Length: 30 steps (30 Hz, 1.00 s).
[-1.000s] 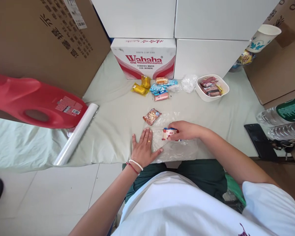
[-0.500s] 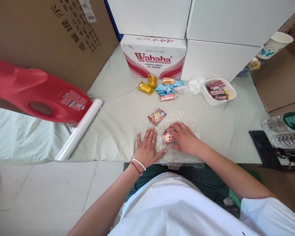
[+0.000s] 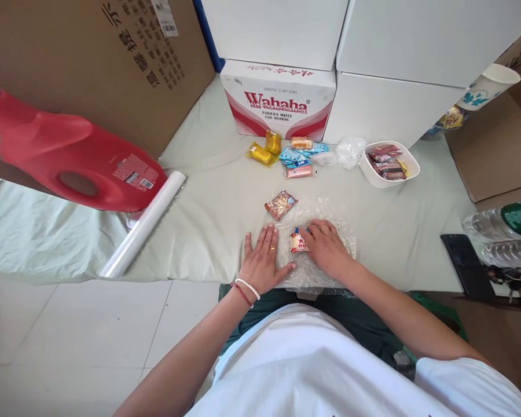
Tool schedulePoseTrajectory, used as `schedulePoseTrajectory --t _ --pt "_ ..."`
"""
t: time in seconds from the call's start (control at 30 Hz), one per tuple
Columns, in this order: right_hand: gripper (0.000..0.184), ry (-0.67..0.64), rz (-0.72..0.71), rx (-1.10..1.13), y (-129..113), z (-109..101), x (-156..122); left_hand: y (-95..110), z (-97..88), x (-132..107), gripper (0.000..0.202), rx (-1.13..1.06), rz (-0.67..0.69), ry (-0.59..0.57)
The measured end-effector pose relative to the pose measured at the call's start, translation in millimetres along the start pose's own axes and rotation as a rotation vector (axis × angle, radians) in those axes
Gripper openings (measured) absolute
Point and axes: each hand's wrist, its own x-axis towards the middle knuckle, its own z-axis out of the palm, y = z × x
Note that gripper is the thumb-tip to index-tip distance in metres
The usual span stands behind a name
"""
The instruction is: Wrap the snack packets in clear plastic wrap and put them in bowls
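A sheet of clear plastic film (image 3: 342, 229) lies wrinkled on the cloth before me. On it sits a small white-and-red snack packet (image 3: 298, 242) with a blue patch at its upper edge. My right hand (image 3: 327, 248) grips this packet at its right side, the bent fingers and thumb covering part of it. Flat on the film's left edge rests my left hand (image 3: 260, 260), fingers stretched and thumb pointing right. Just beyond both hands lies a brown snack packet (image 3: 281, 205), touched by neither.
Yellow packets (image 3: 260, 154), blue packets (image 3: 295, 155) and a pink packet (image 3: 298, 171) lie by the Wahaha box (image 3: 282, 104). A white tub (image 3: 384, 180) holds several packets. Leftward are a film roll (image 3: 143, 226) and a red jug (image 3: 69, 150); rightward, a phone (image 3: 466, 263) and bottles (image 3: 486, 223).
My right hand's fingers have drawn together at the packet's right side, uncovering more of its front. My left hand stays flat. The camera view has shifted slightly.
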Motion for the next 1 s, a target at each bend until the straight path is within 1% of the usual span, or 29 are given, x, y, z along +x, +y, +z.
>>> schedulePoseTrajectory --t 0.3,0.4,0.47,0.53,0.6,0.8,0.9,1.0 --pt "0.058 -0.003 -0.039 0.051 -3.9 3.6 -10.4 0.0 0.4 0.7 0.098 0.000 0.003 -0.004" --pt "0.047 0.057 -0.076 0.076 -1.2 4.6 -13.4 -0.1 0.4 0.3 0.098 0.000 0.004 -0.001" --pt "0.042 0.115 -0.066 0.107 2.7 5.5 -14.9 -0.1 0.4 0.0 0.099 0.001 0.002 0.002" --pt "0.042 0.163 -0.031 0.131 7.0 6.4 -15.6 -0.1 0.3 0.0 0.099 0.002 -0.001 -0.004" --pt "0.044 0.178 -0.003 0.135 9.9 7.5 -15.3 0.0 0.1 0.2 0.099 0.003 -0.002 -0.010" --pt "0.049 0.057 -0.054 0.064 9.2 15.5 -11.1 0.1 0.8 0.6 0.100 0.009 -0.006 -0.007" --pt "0.053 0.049 -0.061 0.052 9.4 18.5 -9.6 0.3 1.3 0.4 0.100 0.009 -0.002 -0.005" --pt "0.055 0.034 -0.044 0.063 10.3 16.8 -9.8 -0.5 0.1 -0.2 0.098 -0.001 0.000 0.000"
